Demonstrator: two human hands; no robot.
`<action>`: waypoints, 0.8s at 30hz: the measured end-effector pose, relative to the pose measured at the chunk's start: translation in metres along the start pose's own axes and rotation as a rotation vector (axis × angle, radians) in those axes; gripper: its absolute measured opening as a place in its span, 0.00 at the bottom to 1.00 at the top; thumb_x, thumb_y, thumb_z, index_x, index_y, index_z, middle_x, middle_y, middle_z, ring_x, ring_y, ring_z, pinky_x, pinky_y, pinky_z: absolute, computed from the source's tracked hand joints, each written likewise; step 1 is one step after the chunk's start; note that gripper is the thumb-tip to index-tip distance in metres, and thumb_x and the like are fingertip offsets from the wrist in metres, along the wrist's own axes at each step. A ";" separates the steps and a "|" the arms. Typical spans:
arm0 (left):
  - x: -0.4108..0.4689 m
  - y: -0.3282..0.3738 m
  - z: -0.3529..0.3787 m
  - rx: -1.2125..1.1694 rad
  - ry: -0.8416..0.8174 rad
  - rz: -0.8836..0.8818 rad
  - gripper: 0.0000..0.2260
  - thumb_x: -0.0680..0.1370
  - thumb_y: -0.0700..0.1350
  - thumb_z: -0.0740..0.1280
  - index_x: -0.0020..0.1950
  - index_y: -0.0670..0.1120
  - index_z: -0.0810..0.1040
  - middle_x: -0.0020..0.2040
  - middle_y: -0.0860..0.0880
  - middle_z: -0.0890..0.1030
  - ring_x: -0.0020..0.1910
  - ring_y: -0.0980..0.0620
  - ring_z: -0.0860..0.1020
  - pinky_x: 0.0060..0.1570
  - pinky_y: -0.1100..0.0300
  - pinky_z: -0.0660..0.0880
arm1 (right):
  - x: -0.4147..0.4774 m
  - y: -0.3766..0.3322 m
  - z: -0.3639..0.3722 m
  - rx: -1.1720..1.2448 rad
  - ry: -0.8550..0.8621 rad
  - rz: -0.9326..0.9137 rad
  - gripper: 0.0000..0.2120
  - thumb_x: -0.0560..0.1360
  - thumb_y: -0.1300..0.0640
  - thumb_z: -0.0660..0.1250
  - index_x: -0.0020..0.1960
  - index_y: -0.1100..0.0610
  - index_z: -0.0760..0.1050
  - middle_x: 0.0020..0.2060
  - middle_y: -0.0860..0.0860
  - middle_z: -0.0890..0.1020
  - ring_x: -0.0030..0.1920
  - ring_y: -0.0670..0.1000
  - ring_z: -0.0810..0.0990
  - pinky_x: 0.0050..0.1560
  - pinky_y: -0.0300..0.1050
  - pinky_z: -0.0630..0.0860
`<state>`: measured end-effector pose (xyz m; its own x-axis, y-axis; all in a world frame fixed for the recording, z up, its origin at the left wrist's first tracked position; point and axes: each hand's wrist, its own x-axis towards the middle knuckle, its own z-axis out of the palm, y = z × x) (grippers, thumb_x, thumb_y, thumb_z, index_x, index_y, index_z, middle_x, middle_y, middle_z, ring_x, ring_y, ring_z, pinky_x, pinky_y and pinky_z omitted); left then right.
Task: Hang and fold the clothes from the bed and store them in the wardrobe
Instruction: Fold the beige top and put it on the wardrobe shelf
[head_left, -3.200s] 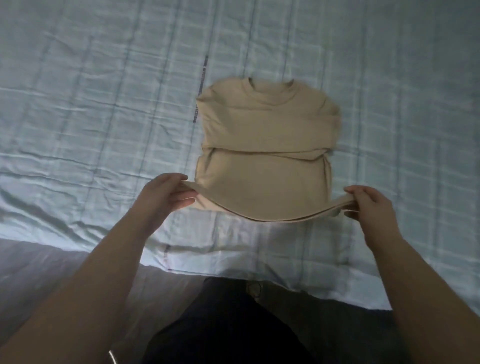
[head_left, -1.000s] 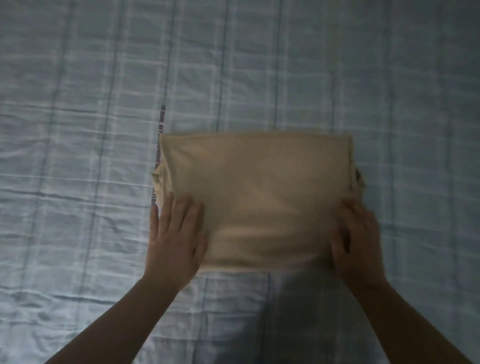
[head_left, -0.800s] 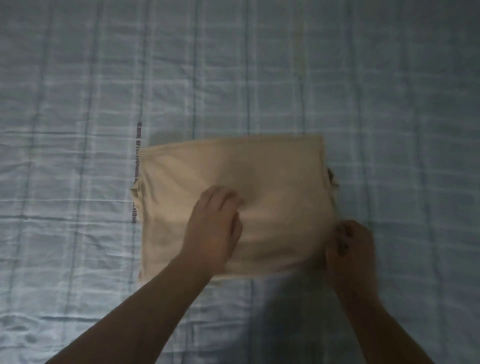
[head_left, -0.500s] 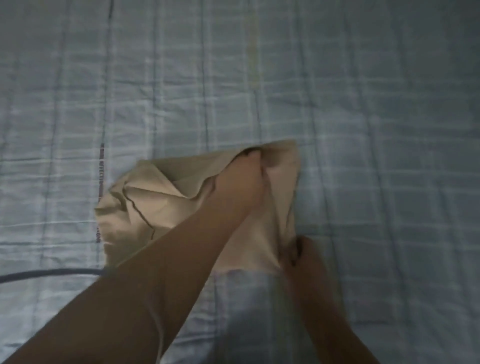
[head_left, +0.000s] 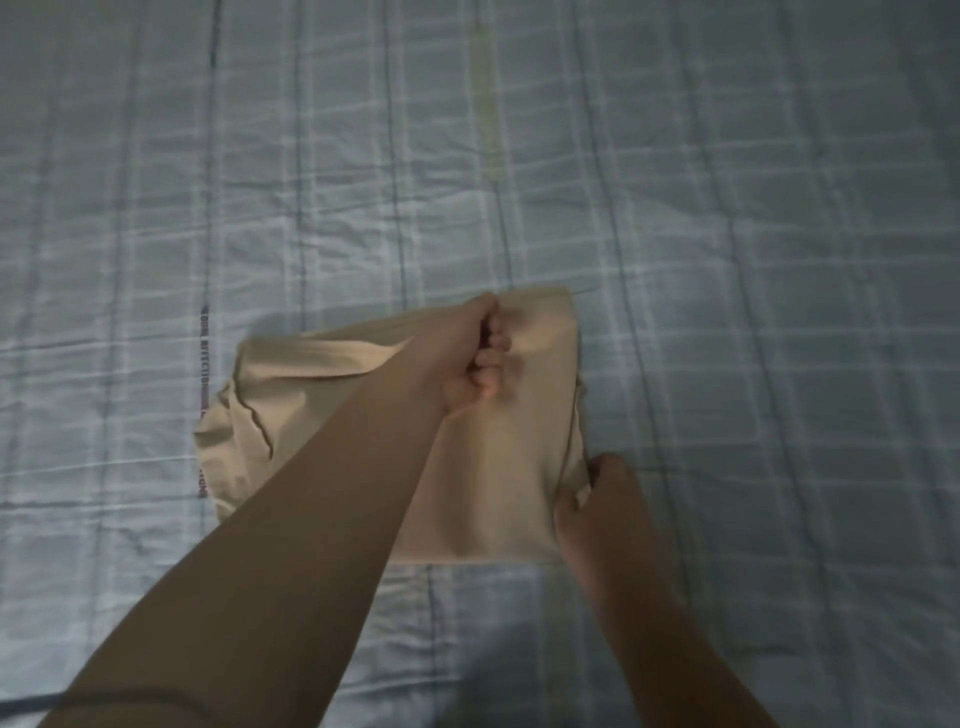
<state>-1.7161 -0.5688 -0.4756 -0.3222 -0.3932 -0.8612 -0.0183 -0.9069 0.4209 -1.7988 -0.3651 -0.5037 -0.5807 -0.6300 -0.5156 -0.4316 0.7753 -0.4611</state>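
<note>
On the bed sheet (head_left: 753, 260), the folded shirt (head_left: 498, 467) lies just nearer to me than the middle of the view, with sheet showing on every side of it. My left arm reaches in from the lower left and crosses over the shirt's left half. My left hand (head_left: 475, 364) sits on top, toward the shirt's far right corner, fingers curled into the cloth. My right hand (head_left: 592, 499) comes in from the lower right and grips the shirt's right edge near its front corner. A printed line of lettering (head_left: 204, 353) on the sheet runs front to back along the shirt's left side, partly beneath it.
</note>
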 end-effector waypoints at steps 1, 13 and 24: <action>0.003 -0.001 0.010 0.038 0.030 0.070 0.15 0.85 0.47 0.57 0.38 0.48 0.70 0.29 0.50 0.69 0.19 0.59 0.64 0.17 0.69 0.57 | -0.001 0.000 0.002 0.012 -0.006 0.031 0.11 0.72 0.52 0.67 0.51 0.53 0.71 0.47 0.55 0.79 0.49 0.61 0.80 0.48 0.52 0.77; -0.005 -0.048 0.083 1.560 0.392 0.769 0.06 0.77 0.40 0.65 0.53 0.45 0.75 0.46 0.46 0.74 0.44 0.45 0.75 0.41 0.57 0.72 | 0.004 0.014 0.007 0.193 -0.096 0.136 0.07 0.73 0.53 0.65 0.39 0.53 0.70 0.33 0.47 0.74 0.43 0.59 0.79 0.40 0.47 0.69; 0.013 -0.053 0.075 1.694 0.563 0.408 0.31 0.80 0.60 0.63 0.72 0.38 0.63 0.69 0.39 0.71 0.68 0.39 0.72 0.62 0.46 0.72 | -0.021 0.009 -0.012 0.281 -0.090 0.082 0.07 0.73 0.55 0.67 0.46 0.55 0.70 0.33 0.49 0.75 0.33 0.50 0.70 0.31 0.44 0.59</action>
<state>-1.7900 -0.5143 -0.4884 -0.2386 -0.8472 -0.4747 -0.9709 0.2181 0.0989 -1.7988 -0.3449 -0.4882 -0.5370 -0.5770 -0.6153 -0.1706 0.7886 -0.5907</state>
